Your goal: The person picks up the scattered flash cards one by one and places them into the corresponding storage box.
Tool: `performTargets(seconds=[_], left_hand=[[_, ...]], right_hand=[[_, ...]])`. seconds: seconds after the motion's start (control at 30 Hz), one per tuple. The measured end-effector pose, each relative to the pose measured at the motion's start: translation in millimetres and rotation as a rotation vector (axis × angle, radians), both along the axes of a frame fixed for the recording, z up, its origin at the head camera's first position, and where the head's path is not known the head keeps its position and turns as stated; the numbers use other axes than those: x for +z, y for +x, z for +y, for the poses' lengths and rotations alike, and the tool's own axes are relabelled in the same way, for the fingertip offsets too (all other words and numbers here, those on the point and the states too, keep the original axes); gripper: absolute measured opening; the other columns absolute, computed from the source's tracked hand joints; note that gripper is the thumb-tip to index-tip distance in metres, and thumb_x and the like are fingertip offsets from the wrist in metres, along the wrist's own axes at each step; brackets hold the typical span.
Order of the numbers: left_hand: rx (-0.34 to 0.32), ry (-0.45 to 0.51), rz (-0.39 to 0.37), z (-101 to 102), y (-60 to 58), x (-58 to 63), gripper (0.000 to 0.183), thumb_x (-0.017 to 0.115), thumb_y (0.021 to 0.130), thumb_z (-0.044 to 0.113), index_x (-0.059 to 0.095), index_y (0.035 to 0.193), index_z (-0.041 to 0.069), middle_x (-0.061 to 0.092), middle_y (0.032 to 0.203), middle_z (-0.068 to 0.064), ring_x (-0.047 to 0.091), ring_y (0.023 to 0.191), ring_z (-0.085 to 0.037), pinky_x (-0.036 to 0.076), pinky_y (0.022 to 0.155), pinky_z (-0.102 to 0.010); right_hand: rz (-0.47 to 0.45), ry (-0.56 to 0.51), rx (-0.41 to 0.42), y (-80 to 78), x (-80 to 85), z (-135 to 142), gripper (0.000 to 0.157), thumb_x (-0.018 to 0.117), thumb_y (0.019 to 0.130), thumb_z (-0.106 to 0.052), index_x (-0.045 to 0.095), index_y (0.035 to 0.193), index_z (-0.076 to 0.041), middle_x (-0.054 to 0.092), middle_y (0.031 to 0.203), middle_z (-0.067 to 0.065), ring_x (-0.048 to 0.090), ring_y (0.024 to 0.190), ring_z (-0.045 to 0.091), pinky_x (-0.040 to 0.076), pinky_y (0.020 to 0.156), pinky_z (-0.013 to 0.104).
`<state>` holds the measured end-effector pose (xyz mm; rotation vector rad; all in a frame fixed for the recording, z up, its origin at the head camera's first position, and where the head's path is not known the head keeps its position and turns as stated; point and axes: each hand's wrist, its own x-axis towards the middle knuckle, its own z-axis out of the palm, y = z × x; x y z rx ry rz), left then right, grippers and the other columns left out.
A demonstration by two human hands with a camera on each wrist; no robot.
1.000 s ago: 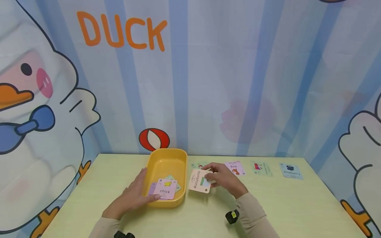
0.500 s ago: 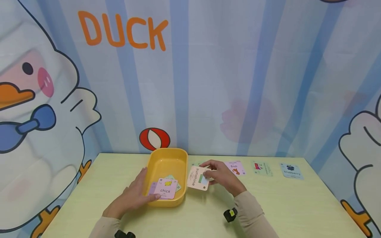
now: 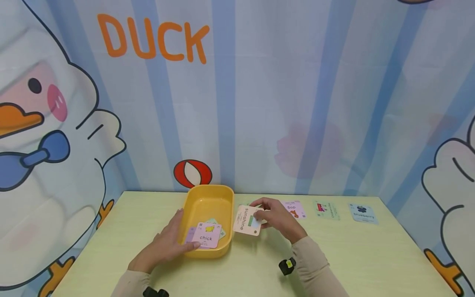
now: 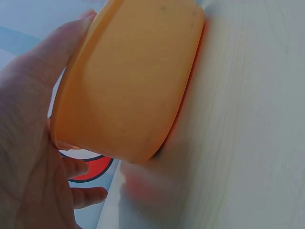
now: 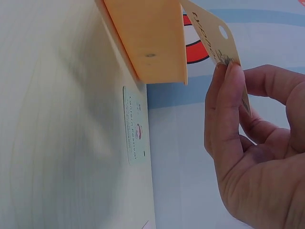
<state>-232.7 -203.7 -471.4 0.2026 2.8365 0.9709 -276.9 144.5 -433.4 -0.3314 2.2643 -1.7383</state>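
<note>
My left hand (image 3: 163, 245) holds the yellow plastic tray (image 3: 231, 206) at its near left corner, thumb over the rim and fingers along the outer side. In the left wrist view, the tray wall (image 4: 133, 81) fills the upper middle beside the hand. A pink "chick" word card (image 3: 208, 236) lies in the tray, overlapping other cards that are partly hidden. Between thumb and fingers, my right hand (image 3: 280, 220) pinches a cream "sunshine" card (image 3: 245, 222), raised beside the tray's right rim. The right wrist view shows this card (image 5: 214, 36) tilted, nearly edge-on.
Several cards lie along the table's back edge: a "Lantern Festival" card (image 5: 136, 126), a pink "dog" card (image 3: 295, 209), a green card with a red picture (image 3: 326, 210) and a "blueberry" card (image 3: 363, 213). A duck-print curtain (image 3: 256, 103) hangs behind the table (image 3: 371, 255).
My right hand has shifted slightly left and up with the sunshine card, closer to the tray's rim. The left hand and tray have stayed put.
</note>
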Motion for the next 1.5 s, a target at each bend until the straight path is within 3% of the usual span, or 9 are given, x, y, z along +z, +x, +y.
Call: performTargets(seconds=[0.8, 1.5], left_hand=[[0.006, -0.009, 0.006, -1.4, -3.9, -2.4, 0.127, 0.074, 0.077, 0.069, 0.000, 0.164, 0.012, 0.009, 0.170, -0.017, 0.021, 0.151, -0.045, 0.020, 0.108, -0.082], [0.004, 0.017, 0.003, 1.7, 0.7, 1.1, 0.129, 0.077, 0.075, 0.066, 0.001, 0.164, 0.012, 0.009, 0.170, -0.016, 0.021, 0.152, -0.044, 0.021, 0.109, -0.079]], right_hand=[[0.003, 0.018, -0.030, -4.8, 3.7, -1.8, 0.030, 0.064, 0.094, -0.010, 0.066, 0.124, -0.006, 0.068, 0.115, 0.013, 0.069, 0.091, 0.022, 0.060, 0.077, 0.037], [0.015, -0.009, -0.045, -2.5, 4.5, -4.2, 0.031, 0.065, 0.093, -0.013, 0.066, 0.124, -0.006, 0.066, 0.113, 0.013, 0.069, 0.091, 0.022, 0.060, 0.074, 0.036]])
